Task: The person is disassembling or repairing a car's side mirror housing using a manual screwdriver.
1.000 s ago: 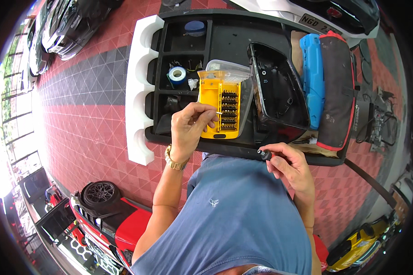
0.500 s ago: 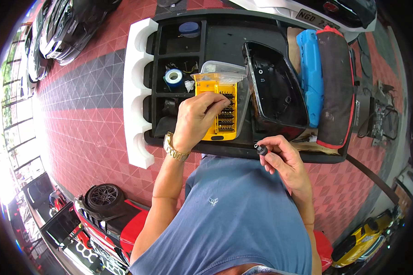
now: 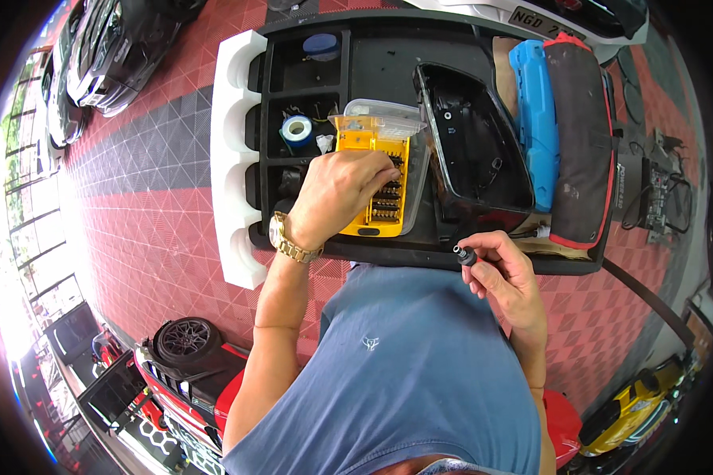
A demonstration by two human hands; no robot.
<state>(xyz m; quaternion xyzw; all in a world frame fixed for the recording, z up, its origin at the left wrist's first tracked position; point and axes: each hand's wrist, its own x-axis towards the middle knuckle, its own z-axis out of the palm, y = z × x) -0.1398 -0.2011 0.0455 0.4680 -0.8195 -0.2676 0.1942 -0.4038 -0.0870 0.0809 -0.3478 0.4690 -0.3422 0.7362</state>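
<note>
A yellow screwdriver bit case (image 3: 379,231) lies opened on the black tray (image 3: 420,258), with rows of small dark bits (image 3: 386,204) in its slots. Over those rows is my left hand (image 3: 342,188), its thumb and fingertips pinched together among the bits; whatever they grip is hidden behind the fingers. The clear lid (image 3: 384,125) of the case is folded back at the far side. My right hand (image 3: 505,273), near the tray's front edge, is closed around a black screwdriver (image 3: 467,256) with a silver socket tip pointing up and left. Most of the handle is hidden in the palm.
Right of the bit case stands a black bin (image 3: 475,142), then a blue case (image 3: 537,127) and a black roll with red trim (image 3: 580,150). The tray's left compartments hold a tape roll (image 3: 296,131) and a blue-lidded jar (image 3: 321,47). White foam (image 3: 234,158) lines the left edge.
My right hand has shifted slightly to the right with the screwdriver. My left hand stays over the bits, its wrist turned a little and moved slightly left.
</note>
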